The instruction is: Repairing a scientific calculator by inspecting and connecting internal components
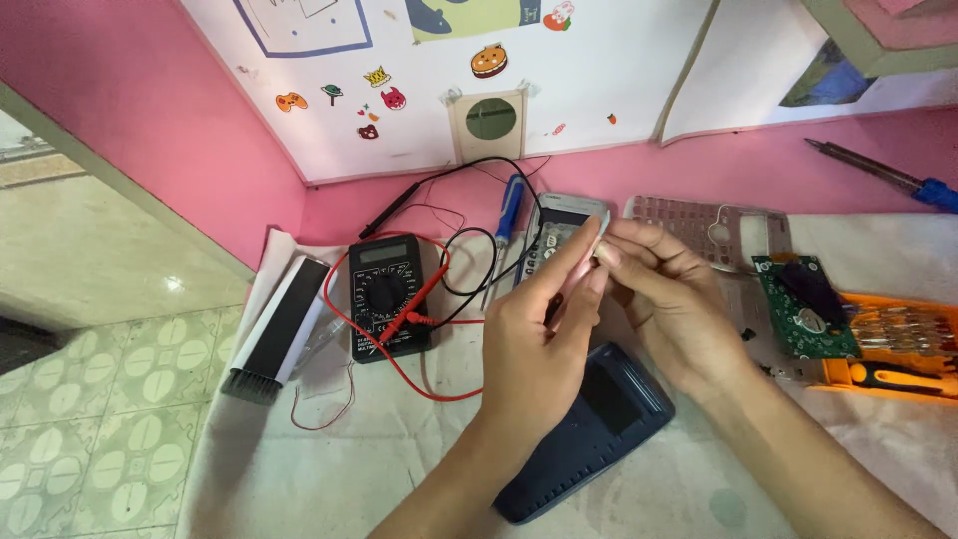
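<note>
My left hand [539,339] and my right hand [669,294] meet above the table, fingertips pinching a small pinkish strip [577,274] between them. Just behind the fingers lies a grey calculator front [559,225] with its display. Under my hands rests a dark blue calculator back cover [599,424]. A pink rubber keypad sheet [699,228] lies to the right of the fingers. A green circuit board [803,304] sits further right.
A black multimeter [387,294] with red and black leads lies at the left, beside a black-and-white brush [279,324]. A blue screwdriver [509,210] lies behind. An orange screwdriver-bit case [898,349] stands at the right; a soldering iron [878,172] rests against the pink wall.
</note>
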